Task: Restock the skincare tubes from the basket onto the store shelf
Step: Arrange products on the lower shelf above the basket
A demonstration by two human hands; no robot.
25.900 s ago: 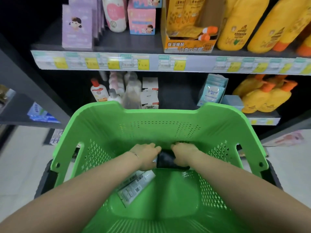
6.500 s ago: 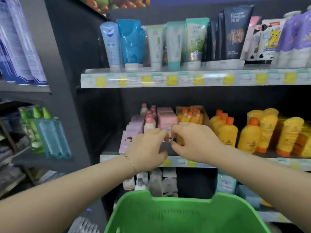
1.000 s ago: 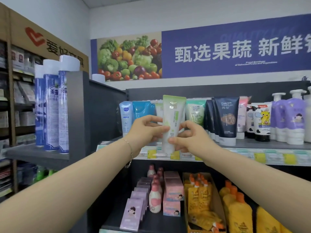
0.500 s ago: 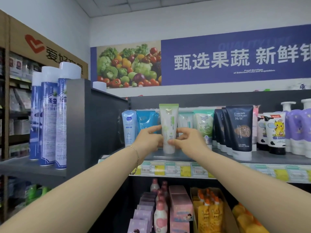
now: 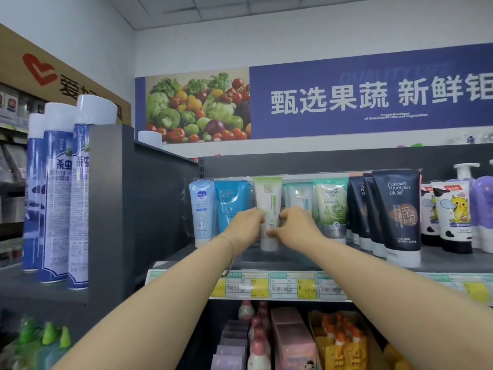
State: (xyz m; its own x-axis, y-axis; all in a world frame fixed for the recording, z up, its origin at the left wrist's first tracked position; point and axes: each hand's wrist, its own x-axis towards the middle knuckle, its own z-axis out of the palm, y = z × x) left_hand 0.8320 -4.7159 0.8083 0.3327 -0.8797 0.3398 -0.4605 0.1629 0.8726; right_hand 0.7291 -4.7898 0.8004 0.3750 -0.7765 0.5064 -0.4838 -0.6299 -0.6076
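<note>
Centre frame: left hand and right hand each pinch the white-green tube from either side, cap-down over the shelf — likely to seat it upright and square.

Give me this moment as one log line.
step: shelving white-green tube | left hand: grips it | right hand: grips it | pose: upright, cap down, at top shelf

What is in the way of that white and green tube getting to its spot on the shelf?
Nothing visible. The left hand and right hand hold the white and green tube upright in the gap between the blue tube and the pale teal tube, cap down near the shelf.
</note>
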